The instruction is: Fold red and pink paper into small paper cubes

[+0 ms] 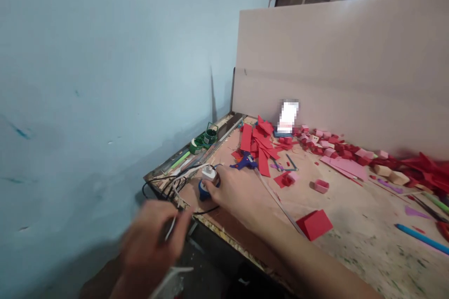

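My right hand reaches across the table corner, its thumb and fingers closed around a white plug adapter. The adapter sits at a blue round socket, partly covered by my fingers. Off the table's edge, my left hand is smeared by motion. A thin white cable runs between its thumb and fingers, which look pinched on it. More white cable loops beside black cords at the corner. A dark blue glue gun lies just beyond my right hand.
Red paper strips and small pink and red boxes cover the table's back. A lit phone leans on the board. Green tape rolls stand by the blue wall. A red folded piece lies nearer.
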The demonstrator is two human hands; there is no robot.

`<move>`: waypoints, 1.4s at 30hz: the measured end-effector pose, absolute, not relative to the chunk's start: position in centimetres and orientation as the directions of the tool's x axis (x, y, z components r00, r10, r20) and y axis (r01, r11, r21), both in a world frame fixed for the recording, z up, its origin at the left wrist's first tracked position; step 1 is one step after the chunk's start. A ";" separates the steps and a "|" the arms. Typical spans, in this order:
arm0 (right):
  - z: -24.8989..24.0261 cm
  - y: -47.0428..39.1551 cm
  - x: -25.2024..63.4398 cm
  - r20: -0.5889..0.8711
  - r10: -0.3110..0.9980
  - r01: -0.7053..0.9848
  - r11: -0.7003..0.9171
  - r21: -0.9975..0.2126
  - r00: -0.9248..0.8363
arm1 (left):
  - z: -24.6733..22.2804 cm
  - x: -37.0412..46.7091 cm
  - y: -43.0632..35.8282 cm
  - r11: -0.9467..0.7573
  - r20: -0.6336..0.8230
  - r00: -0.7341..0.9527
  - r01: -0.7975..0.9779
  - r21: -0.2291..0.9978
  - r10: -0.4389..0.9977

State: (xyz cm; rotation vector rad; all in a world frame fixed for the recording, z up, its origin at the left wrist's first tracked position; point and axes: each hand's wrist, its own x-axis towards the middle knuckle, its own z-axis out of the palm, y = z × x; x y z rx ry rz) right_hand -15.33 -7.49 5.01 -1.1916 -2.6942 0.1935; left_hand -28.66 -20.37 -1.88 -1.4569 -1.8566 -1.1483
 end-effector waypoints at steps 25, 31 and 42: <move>-3.9 -5.4 -16.9 0.606 0.571 0.360 0.820 -0.445 -0.553 | -0.5 -25.9 -13.7 0.544 0.053 -0.566 0.811 0.214 0.823; -3.4 -5.4 -17.1 0.728 0.551 0.285 0.834 -0.472 -0.407 | -0.9 -25.8 -13.9 0.539 0.085 -0.571 0.807 0.242 0.817; -2.4 -6.7 -14.7 0.794 0.464 0.106 0.880 -0.462 -0.394 | 0.0 -24.5 -16.6 0.424 0.005 -0.435 0.879 0.217 0.900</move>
